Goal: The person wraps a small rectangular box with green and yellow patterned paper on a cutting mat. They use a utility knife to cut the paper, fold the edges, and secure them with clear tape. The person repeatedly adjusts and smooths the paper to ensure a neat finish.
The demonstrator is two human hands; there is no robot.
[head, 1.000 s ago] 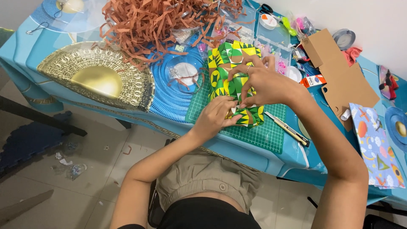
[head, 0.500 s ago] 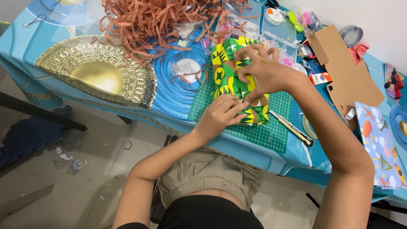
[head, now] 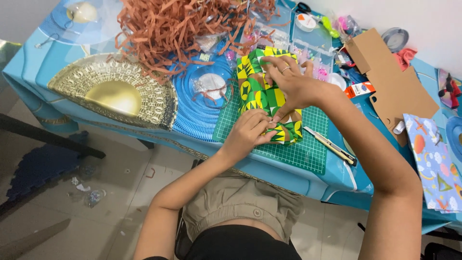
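Note:
A parcel wrapped in green, yellow and black patterned paper (head: pixel 257 94) lies on a green cutting mat (head: pixel 303 149) on the table. My left hand (head: pixel 248 132) pinches the paper at the parcel's near end, fingers closed on a fold. My right hand (head: pixel 293 84), with a ring on one finger, presses down on top of the parcel and covers its right side. The two hands almost touch at the near corner.
A craft knife (head: pixel 332 147) lies on the mat's right edge. Shredded brown paper (head: pixel 178 24) heaps at the back. A gold fan-shaped piece (head: pixel 113 94) and blue corrugated disc (head: pixel 197 113) sit left. Brown cardboard (head: pixel 394 86), patterned gift paper (head: pixel 433 163) and small supplies lie right.
My view has shifted slightly. Both hands have stayed on the parcel; the left hand's fingers have worked along the near fold and the right hand has pressed flatter on top.

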